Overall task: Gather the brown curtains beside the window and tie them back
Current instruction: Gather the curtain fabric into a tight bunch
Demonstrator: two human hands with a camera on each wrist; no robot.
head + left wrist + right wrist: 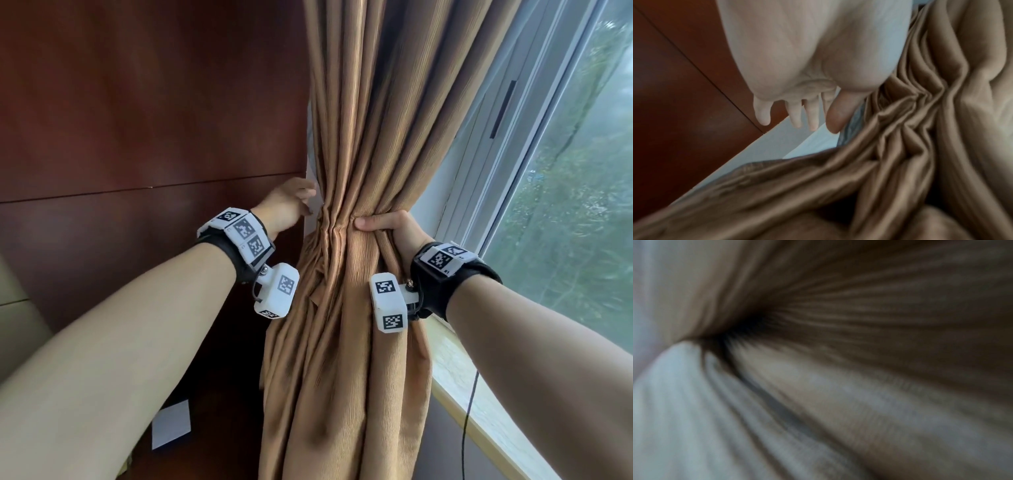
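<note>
- Brown curtains (356, 192): bunched between wood panel (137, 120) and window (561, 192).
- Right hand (394, 228): fingers wrapped round the gathered waist.
- Left hand (286, 205): fingers straight and spread, holding nothing, beside the fabric's left edge.

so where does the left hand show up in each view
head: left hand left of centre, reaching behind the gathered curtain.
left wrist: top centre, open fingers pointing down beside the curtain folds.
right wrist: not in it, only blurred cloth.
Shared landmark: the curtain's pinched folds.
</note>
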